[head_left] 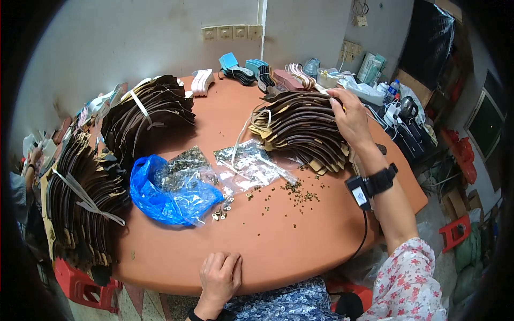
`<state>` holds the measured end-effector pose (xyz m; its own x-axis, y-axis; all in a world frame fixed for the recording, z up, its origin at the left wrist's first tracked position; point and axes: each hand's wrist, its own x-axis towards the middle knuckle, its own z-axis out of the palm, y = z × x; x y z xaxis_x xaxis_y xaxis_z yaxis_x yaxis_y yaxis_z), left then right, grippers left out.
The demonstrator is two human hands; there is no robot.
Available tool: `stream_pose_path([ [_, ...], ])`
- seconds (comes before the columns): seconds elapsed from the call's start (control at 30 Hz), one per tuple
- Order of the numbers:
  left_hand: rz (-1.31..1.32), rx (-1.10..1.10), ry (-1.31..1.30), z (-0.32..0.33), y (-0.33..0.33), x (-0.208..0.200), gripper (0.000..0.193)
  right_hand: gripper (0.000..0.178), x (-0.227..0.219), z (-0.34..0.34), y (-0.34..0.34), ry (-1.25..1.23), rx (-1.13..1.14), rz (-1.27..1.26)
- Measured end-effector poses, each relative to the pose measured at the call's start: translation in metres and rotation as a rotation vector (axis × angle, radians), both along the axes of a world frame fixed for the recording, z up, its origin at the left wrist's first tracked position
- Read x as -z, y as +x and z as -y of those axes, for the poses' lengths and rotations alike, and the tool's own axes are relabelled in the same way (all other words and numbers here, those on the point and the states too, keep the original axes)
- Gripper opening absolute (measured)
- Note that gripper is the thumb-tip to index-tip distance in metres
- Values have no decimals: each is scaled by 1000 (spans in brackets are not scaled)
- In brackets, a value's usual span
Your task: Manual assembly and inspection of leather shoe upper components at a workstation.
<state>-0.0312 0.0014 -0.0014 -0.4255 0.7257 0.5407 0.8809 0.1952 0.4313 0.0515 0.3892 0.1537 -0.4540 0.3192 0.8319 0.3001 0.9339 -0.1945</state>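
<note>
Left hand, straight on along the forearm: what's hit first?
Probably the scattered small metal-looking bits, then the clear plastic bag; the left hand is curled, so its exact line is uncertain.

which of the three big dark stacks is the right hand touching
The rightmost dark stack: the right hand rests on its upper right end, while the back-left stack and front-left stack stand well away from that hand.

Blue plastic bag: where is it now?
In the head view, the blue plastic bag lies left of centre on the orange table, between the nearer strapped stack and a shiny clear bag, farther out than the left hand.
</note>
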Motion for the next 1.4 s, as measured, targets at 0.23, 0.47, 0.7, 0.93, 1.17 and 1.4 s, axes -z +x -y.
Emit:
stream_pose_path([
  [0.23, -10, -8, -14, 3, 0, 3, 15, 22, 13, -54, -39, -56, 74, 125],
  [0.47, -23, -24, -28, 0, -1, 3, 15, 23, 15, -69, -74, -27, 2, 280],
  [0.7, -9, -25, -24, 0, 0, 2, 17, 31, 17, -77, -104, -135, -8, 534],
  [0.93, 6, -37, -33, -2, 3, -4, 18, 38, 16, -65, -109, -268, 44, 627],
  [1.17, 14, -32, -33, 0, 1, 1, 18, 41, 13, -64, -105, -300, -35, 673],
  [1.4, 17, -29, -35, 0, 1, 0, 18, 40, 17, -65, -107, -297, -63, 656],
])
